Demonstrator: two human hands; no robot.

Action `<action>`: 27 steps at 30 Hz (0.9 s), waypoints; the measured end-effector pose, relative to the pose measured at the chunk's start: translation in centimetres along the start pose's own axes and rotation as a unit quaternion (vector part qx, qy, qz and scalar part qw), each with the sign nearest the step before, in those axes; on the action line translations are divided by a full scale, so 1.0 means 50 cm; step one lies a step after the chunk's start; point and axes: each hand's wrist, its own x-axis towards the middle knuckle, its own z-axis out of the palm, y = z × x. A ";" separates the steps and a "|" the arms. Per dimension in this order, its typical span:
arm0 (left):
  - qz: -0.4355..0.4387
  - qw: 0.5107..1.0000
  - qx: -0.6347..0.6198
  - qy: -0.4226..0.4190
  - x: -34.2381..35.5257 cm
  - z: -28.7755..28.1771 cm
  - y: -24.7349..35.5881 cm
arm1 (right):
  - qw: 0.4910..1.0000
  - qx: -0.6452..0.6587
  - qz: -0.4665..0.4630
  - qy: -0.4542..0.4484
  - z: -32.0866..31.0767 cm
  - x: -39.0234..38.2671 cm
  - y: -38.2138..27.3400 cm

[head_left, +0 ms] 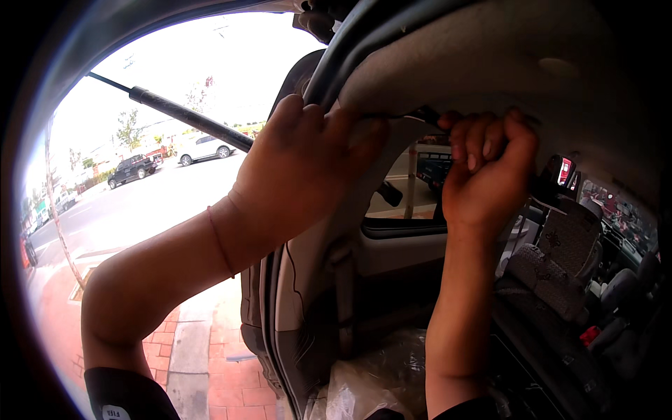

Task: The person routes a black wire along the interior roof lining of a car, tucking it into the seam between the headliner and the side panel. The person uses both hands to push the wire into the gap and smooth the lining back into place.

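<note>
Both my hands are raised to the rear corner of a vehicle's roof lining (pixel 434 49). My left hand (pixel 297 168) is at the upper pillar, beside the dark rubber door seal (pixel 336 59). Its fingers are bent and pressed against the edge there; whatever they grip is hidden. To the right, my right hand (pixel 490 164) is closed, knuckles up, around a slim black thing (pixel 425 114) whose end sticks out toward the left hand. A thin dark line runs between the two hands. Below the left hand, a thin dark wire (pixel 290 280) hangs along the pillar trim.
A tailgate gas strut (pixel 189 115) slants across the opening on the left. Below my hands are a side window (pixel 406 189) and a seat belt (pixel 343 294). Clear plastic sheeting (pixel 381 378) lies low down. Patterned seats (pixel 560 245) stand at right; parked cars (pixel 203 149) are outside.
</note>
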 end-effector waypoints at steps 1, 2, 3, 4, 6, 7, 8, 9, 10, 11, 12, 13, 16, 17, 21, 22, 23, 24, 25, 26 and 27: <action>-0.004 0.999 -0.007 -0.039 -0.004 0.001 0.006 | 1.000 -0.004 -0.003 -0.001 0.001 -0.002 -0.001; -0.007 0.997 -0.015 -0.079 -0.005 0.000 0.010 | 1.000 -0.007 0.007 -0.006 0.002 -0.001 -0.003; -0.018 0.995 -0.024 -0.097 -0.002 -0.004 0.015 | 1.000 -0.010 0.016 -0.011 0.004 0.000 -0.005; -0.028 0.992 -0.033 -0.116 0.006 -0.009 0.022 | 0.999 -0.014 0.026 -0.014 0.003 0.003 -0.007; -0.030 0.987 -0.040 -0.151 0.013 -0.020 0.032 | 0.999 -0.031 0.031 -0.018 0.003 0.008 -0.010; -0.022 0.985 -0.038 -0.168 0.011 -0.027 0.035 | 0.998 -0.040 0.032 -0.022 0.006 0.009 -0.011; -0.015 0.982 -0.035 -0.184 0.009 -0.032 0.037 | 0.999 -0.034 0.031 -0.016 0.009 0.010 -0.011; -0.020 0.982 -0.041 -0.184 0.003 -0.028 0.038 | 0.999 -0.028 0.029 -0.010 0.013 0.009 -0.010; -0.024 0.982 -0.047 -0.181 -0.001 -0.018 0.037 | 0.999 -0.022 0.024 -0.004 0.016 0.010 -0.011; -0.028 0.982 -0.052 -0.179 -0.007 -0.012 0.034 | 1.000 -0.015 -0.012 -0.001 0.020 0.001 -0.008; -0.027 0.983 -0.052 -0.176 -0.015 -0.010 0.027 | 0.999 -0.008 -0.048 0.002 0.024 -0.016 -0.002; -0.025 0.984 -0.054 -0.168 -0.019 -0.006 0.018 | 0.996 -0.005 -0.087 0.005 0.025 -0.027 0.002; -0.016 0.981 -0.083 -0.173 -0.018 0.006 0.005 | 0.989 0.010 -0.146 0.005 0.021 -0.035 0.018; -0.013 0.979 -0.096 -0.179 -0.018 0.012 0.001 | 0.986 -0.006 -0.167 -0.015 0.023 -0.034 0.014; -0.017 0.982 -0.134 -0.133 -0.021 0.028 -0.023 | 0.965 -0.045 -0.237 -0.101 0.038 -0.047 -0.062; -0.025 0.987 -0.134 -0.089 -0.031 0.042 -0.027 | 0.960 -0.051 -0.243 -0.133 0.045 -0.056 -0.099; -0.021 0.987 -0.146 -0.062 -0.044 0.055 -0.014 | 0.959 -0.064 -0.233 -0.147 0.038 -0.076 -0.129; -0.052 0.979 -0.189 -0.053 -0.048 0.064 -0.011 | 0.958 -0.075 -0.223 -0.162 0.030 -0.088 -0.141; -0.042 0.978 -0.196 -0.058 -0.040 0.069 0.000 | 0.978 0.023 -0.188 -0.087 -0.011 -0.059 -0.082; -0.040 0.980 -0.187 -0.063 -0.037 0.070 -0.004 | 0.985 0.026 -0.165 -0.032 -0.035 -0.046 -0.050; -0.038 0.982 -0.173 -0.068 -0.036 0.062 -0.010 | 0.984 0.064 -0.165 -0.025 -0.043 -0.042 -0.038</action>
